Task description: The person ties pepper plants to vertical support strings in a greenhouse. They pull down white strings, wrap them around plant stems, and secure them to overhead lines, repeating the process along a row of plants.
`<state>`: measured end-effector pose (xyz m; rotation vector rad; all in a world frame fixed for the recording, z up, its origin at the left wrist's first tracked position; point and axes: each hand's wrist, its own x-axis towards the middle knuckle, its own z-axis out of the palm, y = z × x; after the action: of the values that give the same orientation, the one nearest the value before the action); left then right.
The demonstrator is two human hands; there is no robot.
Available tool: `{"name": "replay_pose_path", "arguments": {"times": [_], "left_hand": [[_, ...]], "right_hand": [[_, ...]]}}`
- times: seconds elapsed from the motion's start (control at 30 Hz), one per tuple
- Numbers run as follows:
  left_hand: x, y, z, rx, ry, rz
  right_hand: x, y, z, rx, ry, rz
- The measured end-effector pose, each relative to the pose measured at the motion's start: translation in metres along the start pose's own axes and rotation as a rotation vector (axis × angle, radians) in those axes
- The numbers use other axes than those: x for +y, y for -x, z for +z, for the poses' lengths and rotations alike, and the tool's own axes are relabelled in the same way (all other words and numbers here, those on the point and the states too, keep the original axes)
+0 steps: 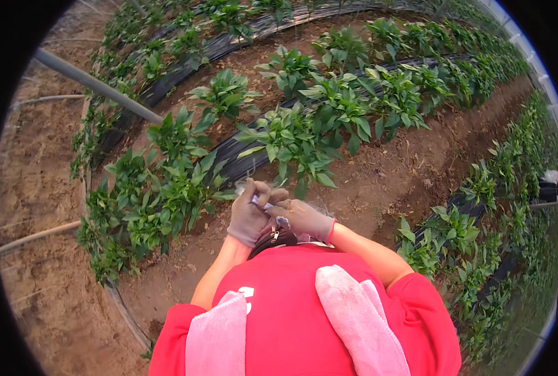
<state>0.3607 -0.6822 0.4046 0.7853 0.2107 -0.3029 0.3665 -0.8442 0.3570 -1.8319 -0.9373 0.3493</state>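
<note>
My left hand (249, 214), in a greyish work glove, is raised in front of my waist with its fingers curled at a small pale, purplish item (261, 202). My right hand (302, 217), in a matching glove with a red cuff edge, meets it from the right, fingertips on the same item. What the item is cannot be told; whitish thin strands show around the fingers. Just below the hands is a dark waist pouch (275, 238) with a metal zip pull. Leafy pepper plants (293, 136) stand just beyond the hands.
Rows of pepper plants (166, 202) grow through black plastic mulch film (239, 155) on brown soil. A grey metal pole (100, 89) slants in from the upper left. More plants (452, 230) stand at the right. A pink towel (354, 310) hangs over my red shirt.
</note>
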Motion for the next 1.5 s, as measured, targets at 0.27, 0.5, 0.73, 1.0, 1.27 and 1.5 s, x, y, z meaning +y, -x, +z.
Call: {"name": "replay_pose_path", "arguments": {"times": [0.27, 0.5, 0.73, 1.0, 1.27, 1.5], "left_hand": [[0.009, 0.020, -0.027, -0.182, 0.106, -0.177], [-0.004, 0.023, -0.032, -0.112, -0.184, -0.334], [-0.023, 0.017, -0.037, -0.073, -0.573, -0.327], [-0.046, 0.013, -0.054, 0.059, -0.403, -0.358], [-0.055, 0.005, -0.052, 0.126, -0.222, -0.292], [-0.052, 0.009, -0.065, 0.254, 0.432, -0.128]], "right_hand": [[0.032, 0.012, -0.035, 0.092, -0.789, 0.763], [0.019, -0.023, -0.036, 0.029, -0.876, 0.649], [0.009, -0.045, -0.026, -0.178, -0.407, 0.489], [0.040, -0.039, -0.006, 0.331, -0.609, 0.624], [0.037, -0.034, -0.016, 0.458, -0.846, 0.615], [0.101, 0.022, -0.062, 0.597, -1.977, 0.517]]}}
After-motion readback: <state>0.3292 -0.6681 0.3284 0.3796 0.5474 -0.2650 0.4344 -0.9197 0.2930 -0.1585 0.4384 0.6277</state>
